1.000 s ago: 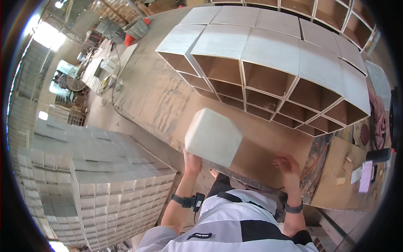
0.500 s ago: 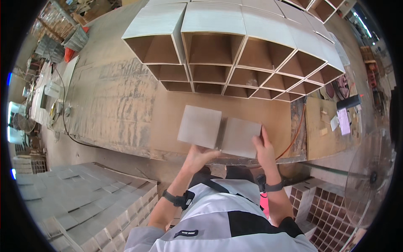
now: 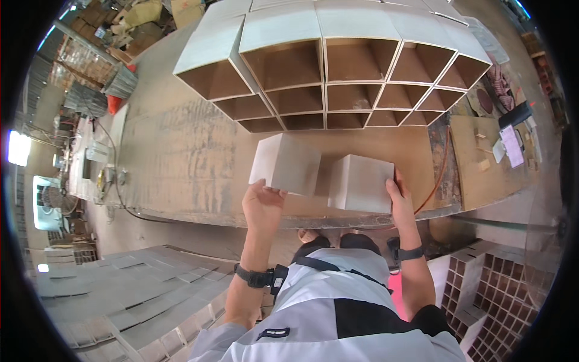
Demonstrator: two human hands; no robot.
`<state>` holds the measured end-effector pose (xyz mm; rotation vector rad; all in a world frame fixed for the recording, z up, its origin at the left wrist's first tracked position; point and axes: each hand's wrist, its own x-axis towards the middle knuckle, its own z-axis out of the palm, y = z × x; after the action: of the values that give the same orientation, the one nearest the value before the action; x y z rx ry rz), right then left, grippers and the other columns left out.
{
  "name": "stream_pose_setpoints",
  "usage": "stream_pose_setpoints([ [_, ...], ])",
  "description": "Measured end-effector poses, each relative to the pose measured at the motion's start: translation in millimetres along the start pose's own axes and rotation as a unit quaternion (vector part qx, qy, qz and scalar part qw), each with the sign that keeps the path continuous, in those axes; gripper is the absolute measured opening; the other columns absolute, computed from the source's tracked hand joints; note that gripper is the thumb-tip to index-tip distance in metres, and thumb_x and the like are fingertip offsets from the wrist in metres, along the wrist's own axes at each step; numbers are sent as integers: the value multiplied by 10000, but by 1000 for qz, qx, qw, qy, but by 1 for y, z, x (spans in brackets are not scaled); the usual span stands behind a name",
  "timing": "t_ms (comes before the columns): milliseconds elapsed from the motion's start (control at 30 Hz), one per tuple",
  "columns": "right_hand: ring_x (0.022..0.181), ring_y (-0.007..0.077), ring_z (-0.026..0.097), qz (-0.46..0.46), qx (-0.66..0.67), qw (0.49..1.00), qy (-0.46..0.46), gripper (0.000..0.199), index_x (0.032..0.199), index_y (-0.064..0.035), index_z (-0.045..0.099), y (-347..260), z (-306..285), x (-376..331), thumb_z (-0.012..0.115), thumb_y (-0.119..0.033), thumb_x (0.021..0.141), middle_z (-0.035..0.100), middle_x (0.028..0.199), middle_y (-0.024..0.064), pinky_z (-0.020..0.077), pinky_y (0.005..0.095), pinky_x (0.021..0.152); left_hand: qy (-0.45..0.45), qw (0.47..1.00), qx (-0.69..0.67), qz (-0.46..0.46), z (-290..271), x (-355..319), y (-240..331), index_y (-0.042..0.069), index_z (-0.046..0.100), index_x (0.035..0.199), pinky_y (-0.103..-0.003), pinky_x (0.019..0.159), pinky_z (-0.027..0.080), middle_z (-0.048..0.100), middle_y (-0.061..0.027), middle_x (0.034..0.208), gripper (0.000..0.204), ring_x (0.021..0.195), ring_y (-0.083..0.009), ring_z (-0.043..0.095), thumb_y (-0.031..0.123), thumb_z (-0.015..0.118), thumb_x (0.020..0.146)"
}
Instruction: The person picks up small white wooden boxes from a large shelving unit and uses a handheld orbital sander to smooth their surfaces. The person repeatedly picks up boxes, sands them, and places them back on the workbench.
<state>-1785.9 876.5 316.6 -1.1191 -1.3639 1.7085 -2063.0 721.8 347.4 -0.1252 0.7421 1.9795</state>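
Over the worktop (image 3: 181, 160), the left box (image 3: 283, 161) is held at its near edge by the left hand (image 3: 263, 202); the right box (image 3: 365, 184), apart, from the right by the right hand (image 3: 402, 199).

Bright, glare (image 3: 19, 148) at left, fisheye-curved edges

We are holding the left box (image 3: 286, 166) beside the right box (image 3: 365, 184), slightly apart, at the near side of the workbench (image 3: 181, 151), before the bench-top stack (image 3: 324, 66), with the left pile (image 3: 139, 289) and right pile (image 3: 500, 295) flanking us.
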Motion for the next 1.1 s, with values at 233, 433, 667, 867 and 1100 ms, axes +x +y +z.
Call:
stream_pose_setpoints([
  [233, 1359, 216, 384, 6, 48, 999, -13, 553, 1488, -7, 357, 13, -15, 4, 529, -200, 999, 415, 1492, 131, 293, 325, 1114, 52, 998, 11, 41, 7, -7, -5, 14, 488, 1261, -375, 863, 448, 597, -116, 1200, 376, 1022, -243, 565, 114, 462, 900],
  [433, 1173, 204, 525, -14, 60, 998, -11, 462, 1406, -2, 449, 5, 4, 2, 559, -153, 984, 543, 1311, 105, 420, 333, 989, 116, 924, 350, 96, -4, -22, -59, -26, 498, 1265, -358, 899, 455, 599, -74, 1174, 428, 1021, -195, 581, 71, 552, 852],
  [667, 1115, 195, 551, -9, 40, 999, -14, 419, 1353, 13, 488, 15, 32, -3, 562, -164, 981, 577, 1241, 108, 436, 336, 961, 13, 858, 511, -39, 4, -54, -69, -28, 670, 1060, -334, 822, 501, 687, -83, 1015, 299, 957, -173, 626, 48, 634, 773],
  [867, 1227, 228, 511, -17, -57, 997, -40, 483, 1392, 42, 448, 5, 23, -2, 528, -239, 1007, 540, 1356, 137, 382, 352, 1050, 71, 754, 647, 91, -4, -40, -110, -31, 715, 889, -391, 733, 540, 707, -200, 840, 183, 786, -303, 686, 45, 680, 725],
  [1100, 1321, 266, 434, -14, -73, 995, -74, 572, 1435, 87, 367, 1, 28, -4, 461, -311, 1036, 449, 1444, 177, 339, 349, 1098, 19, 584, 779, 229, -72, -2, -147, -31, 660, 1009, -478, 852, 496, 659, -241, 1021, 338, 985, -424, 613, 22, 643, 676],
])
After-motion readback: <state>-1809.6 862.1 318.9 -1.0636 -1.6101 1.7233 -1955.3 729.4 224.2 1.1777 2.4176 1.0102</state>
